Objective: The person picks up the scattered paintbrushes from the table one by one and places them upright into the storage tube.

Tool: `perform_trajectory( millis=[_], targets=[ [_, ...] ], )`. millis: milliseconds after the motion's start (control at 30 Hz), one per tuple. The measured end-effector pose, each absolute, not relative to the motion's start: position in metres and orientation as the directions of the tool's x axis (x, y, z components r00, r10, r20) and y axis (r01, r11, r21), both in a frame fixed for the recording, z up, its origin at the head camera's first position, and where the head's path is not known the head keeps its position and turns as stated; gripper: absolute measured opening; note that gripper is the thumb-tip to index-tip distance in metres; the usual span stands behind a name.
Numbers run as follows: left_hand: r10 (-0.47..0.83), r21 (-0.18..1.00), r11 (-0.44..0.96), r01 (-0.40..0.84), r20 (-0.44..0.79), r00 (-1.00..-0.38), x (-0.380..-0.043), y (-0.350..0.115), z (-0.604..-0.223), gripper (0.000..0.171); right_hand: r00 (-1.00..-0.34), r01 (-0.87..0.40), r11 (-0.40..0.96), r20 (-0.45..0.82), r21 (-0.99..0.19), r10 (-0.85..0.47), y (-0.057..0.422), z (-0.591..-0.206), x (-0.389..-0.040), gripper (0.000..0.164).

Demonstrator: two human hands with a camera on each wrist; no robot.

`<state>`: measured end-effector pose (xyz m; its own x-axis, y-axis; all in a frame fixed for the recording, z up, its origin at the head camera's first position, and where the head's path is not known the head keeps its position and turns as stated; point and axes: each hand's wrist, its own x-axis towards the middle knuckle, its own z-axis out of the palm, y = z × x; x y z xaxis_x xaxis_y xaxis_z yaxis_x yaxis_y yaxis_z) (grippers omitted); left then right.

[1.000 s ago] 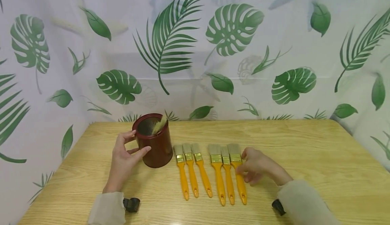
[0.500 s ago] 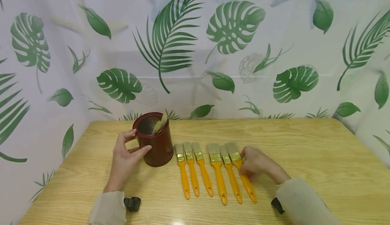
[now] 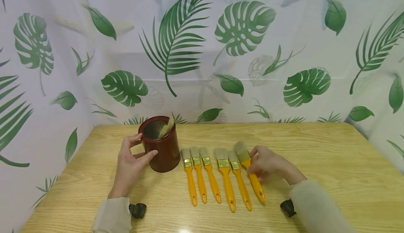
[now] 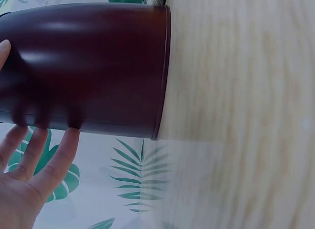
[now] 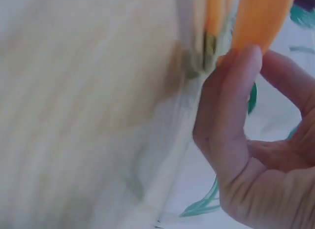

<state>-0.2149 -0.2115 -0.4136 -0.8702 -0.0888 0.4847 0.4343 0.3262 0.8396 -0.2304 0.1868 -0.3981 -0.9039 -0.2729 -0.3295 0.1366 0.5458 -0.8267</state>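
Note:
A dark red can (image 3: 164,155) stands upright on the table at left of centre, with pale bristles (image 3: 166,128) showing at its rim. My left hand (image 3: 130,164) holds it from the left side, thumb at the front and fingers round the near-left wall; the left wrist view shows the fingertips against the can (image 4: 93,66). Between thumb and fingers, my right hand (image 3: 268,166) pinches an orange-handled paintbrush (image 3: 258,189), bristles pointing away and up. In the right wrist view, its orange handle (image 5: 261,17) sits between the fingertips.
Left of the held brush lie a wide paintbrush (image 3: 228,187) and a narrower paintbrush (image 3: 243,189). Three small paintbrushes (image 3: 200,184) lie nearer the can. A leaf-patterned cloth (image 3: 189,61) hangs behind the wooden table (image 3: 331,155).
My right hand has taken hold of the rightmost paintbrush; its handle end has swung right and it now looks lifted. The neighbouring brush's handle shifted right. The left hand and can stayed put.

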Motion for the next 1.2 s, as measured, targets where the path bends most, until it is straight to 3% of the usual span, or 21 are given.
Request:
perform_trajectory(
  millis=[367,1200],
  targets=[
    [-0.088,0.832,0.338,0.439,0.492,-0.866,-0.216,-0.213,-0.414,0.055,-0.92,0.177,0.349,-0.281,-0.92,-0.274,0.195,-0.391,-0.24,0.061],
    [-0.092,0.847,0.336,0.412,0.465,-0.881,-0.215,-0.213,-0.413,0.055,-0.968,0.162,0.123,-0.182,-0.979,-0.175,0.171,-0.388,-0.241,0.059]
  ],
)
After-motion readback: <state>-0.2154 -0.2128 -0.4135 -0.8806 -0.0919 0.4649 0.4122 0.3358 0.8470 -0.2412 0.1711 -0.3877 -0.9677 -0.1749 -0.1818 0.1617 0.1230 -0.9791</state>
